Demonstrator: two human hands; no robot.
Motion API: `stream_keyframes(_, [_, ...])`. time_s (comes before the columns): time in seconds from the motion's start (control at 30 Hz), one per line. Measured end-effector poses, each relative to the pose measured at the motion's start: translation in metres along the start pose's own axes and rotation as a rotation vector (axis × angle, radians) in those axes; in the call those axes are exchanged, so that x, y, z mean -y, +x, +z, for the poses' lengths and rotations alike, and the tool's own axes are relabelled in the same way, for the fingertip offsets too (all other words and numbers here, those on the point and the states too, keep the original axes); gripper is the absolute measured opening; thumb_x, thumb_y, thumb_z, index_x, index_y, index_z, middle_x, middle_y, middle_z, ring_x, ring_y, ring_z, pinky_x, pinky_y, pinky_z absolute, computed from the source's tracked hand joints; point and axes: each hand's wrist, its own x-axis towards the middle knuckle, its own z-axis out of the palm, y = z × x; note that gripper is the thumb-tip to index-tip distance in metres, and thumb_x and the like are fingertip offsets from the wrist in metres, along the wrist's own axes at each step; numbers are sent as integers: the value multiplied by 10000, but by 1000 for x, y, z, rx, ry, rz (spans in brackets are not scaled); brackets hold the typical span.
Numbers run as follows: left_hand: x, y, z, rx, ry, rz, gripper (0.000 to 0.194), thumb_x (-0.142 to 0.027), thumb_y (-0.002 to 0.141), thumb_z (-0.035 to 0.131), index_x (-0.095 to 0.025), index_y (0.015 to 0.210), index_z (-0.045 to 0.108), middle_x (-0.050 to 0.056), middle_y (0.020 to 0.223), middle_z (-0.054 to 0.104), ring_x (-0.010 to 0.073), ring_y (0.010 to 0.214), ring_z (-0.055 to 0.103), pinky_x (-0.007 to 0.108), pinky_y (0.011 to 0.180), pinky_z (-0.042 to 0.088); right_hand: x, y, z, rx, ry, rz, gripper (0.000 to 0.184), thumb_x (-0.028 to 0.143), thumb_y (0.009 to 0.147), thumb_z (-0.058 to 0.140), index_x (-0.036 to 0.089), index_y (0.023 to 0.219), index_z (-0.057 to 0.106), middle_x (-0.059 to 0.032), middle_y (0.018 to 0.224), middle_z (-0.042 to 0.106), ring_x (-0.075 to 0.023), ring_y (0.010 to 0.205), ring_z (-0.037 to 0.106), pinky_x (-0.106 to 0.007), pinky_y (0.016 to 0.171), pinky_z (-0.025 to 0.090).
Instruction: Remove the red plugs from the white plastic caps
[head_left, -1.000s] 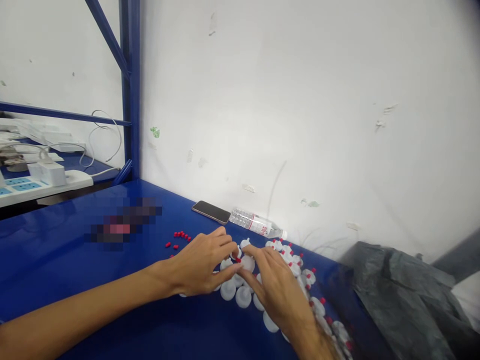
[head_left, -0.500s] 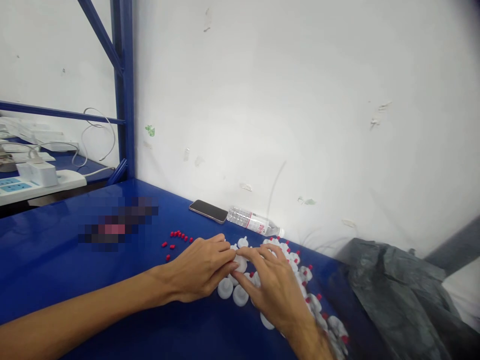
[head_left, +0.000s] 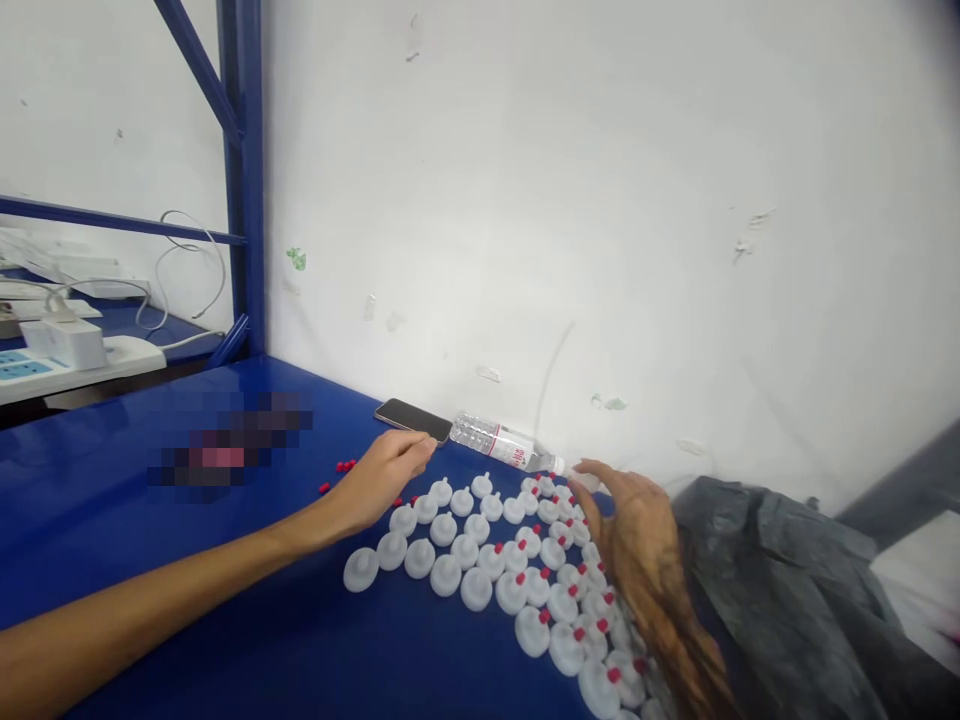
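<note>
Many white plastic nozzle caps point(head_left: 445, 575) lie in rows on the blue table; those toward the right carry small red tips point(head_left: 544, 617), while those on the left are bare. My right hand point(head_left: 637, 530) is at the far right of the rows, thumb and forefinger around a white nozzle cap point(head_left: 586, 480), partly hidden by the fingers. My left hand point(head_left: 390, 475) is closed above the loose red tips point(head_left: 345, 466), left of the bare caps. Whatever is in its fingertips, if anything, is hidden.
A phone point(head_left: 414, 420) and a clear water bottle point(head_left: 502, 442) lie along the wall. At right is a dark plastic bag point(head_left: 780, 580). A blue metal post point(head_left: 247, 180) rises at left, with a white power strip point(head_left: 112, 365) beyond. A blurred patch covers something on the table.
My hands were together over the white caps. They have parted: the right has moved right with a white nozzle cap, the left has gone left and back toward the loose red tips.
</note>
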Motion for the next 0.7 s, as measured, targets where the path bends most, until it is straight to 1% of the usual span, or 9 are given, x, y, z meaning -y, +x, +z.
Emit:
stream_keyframes(0.07, [1,1,-3,-43,309,102,365,-407,981,403,-216,670,383,-41,629,431,147,602,411,295,593,313,-4,-2,7,46,45,4,185,386,1003,544,244,1050,653,-61,1030,745,-254,947,685,-452,935,476])
stream_keyframes(0.13, [4,-1,-4,-51,548,166,277,-335,979,421,-213,738,479,-13,731,545,181,724,518,318,673,369,0,-5,13,89,65,-9,207,412,1000,532,255,995,667,-60,1074,721,-261,974,668,-448,895,488])
stream_keyframes(0.17, [7,-2,-3,-44,627,190,246,-308,982,418,-211,780,522,5,803,583,198,796,553,330,709,392,3,-6,15,116,62,-15,209,410,998,533,260,978,677,-56,1068,711,-259,957,662,-438,863,492])
stream_keyframes(0.23, [13,-3,-3,-21,736,228,252,-262,994,383,-209,858,588,36,927,604,217,893,584,342,740,424,9,-7,17,175,34,-12,190,379,992,544,264,968,694,-43,974,707,-243,874,654,-422,817,486])
stream_keyframes(0.33, [22,-1,-3,7,831,240,311,-189,994,342,-214,948,648,59,994,603,222,918,601,345,729,452,13,-7,16,284,-9,4,157,300,986,557,262,966,707,-15,840,716,-230,820,659,-419,835,468])
stream_keyframes(0.43, [27,2,-5,50,872,236,316,-145,974,363,-211,988,672,75,1029,625,246,984,605,358,745,469,15,-7,12,340,-20,6,162,244,978,560,266,958,719,-3,820,745,-229,834,677,-419,870,464])
stream_keyframes(0.5, [26,3,-6,73,885,222,309,-137,967,378,-209,1002,676,80,1046,643,258,1012,602,362,746,474,17,-7,10,364,-23,0,172,226,967,568,266,927,730,1,807,758,-224,816,689,-397,845,475])
stream_keyframes(0.6, [22,3,-6,69,884,201,278,-131,946,417,-211,1004,677,69,1027,669,251,994,599,349,741,474,18,-8,11,400,-25,-11,193,224,957,575,273,865,737,12,780,763,-209,772,695,-358,775,484])
stream_keyframes(0.7, [16,1,-7,71,880,182,267,-109,921,445,-217,980,681,56,995,686,241,974,600,339,737,473,15,-10,15,405,-19,-24,200,245,967,567,282,871,738,17,788,762,-212,802,696,-380,821,476])
